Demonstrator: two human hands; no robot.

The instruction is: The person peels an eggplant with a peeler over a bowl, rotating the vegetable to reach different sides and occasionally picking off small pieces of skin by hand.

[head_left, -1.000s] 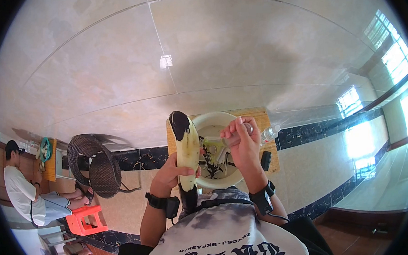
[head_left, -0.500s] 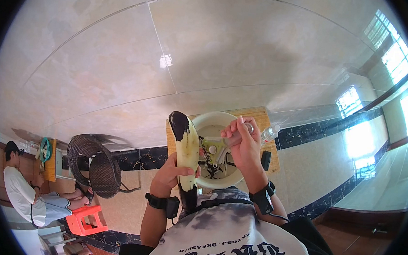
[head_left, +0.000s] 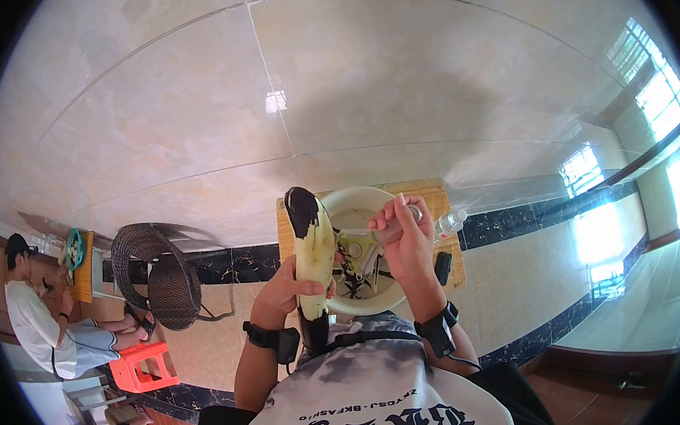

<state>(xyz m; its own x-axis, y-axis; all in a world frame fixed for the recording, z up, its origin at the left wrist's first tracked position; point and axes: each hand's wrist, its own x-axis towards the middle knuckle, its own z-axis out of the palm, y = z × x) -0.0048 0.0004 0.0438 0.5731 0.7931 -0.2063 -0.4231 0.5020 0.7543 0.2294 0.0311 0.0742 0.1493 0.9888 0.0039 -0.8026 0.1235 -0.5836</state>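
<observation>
While the bowl (head_left: pixel 354 191) fills much of the small tabletop (head_left: pixel 433 192), the left hand (head_left: pixel 283 291) clasps an eggplant (head_left: pixel 315 250) and the right hand (head_left: pixel 409 246) a peeler (head_left: pixel 388 232).

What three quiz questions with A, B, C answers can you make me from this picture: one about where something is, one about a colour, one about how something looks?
1. Where does the pale bowl stand?
A on the wooden table
B on the wicker chair
C on the floor

2. What colour is the small stool?
A blue
B orange-red
C green

3. How is the eggplant that the left hand holds?
A partly peeled
B fully in its skin
C sliced

Answers:
1 A, the table's wood shows around the bowl.
2 B, it looks orange-red beside the seated person.
3 A, pale flesh runs down its middle and dark skin covers both ends; the right hand holds a peeler.
</observation>
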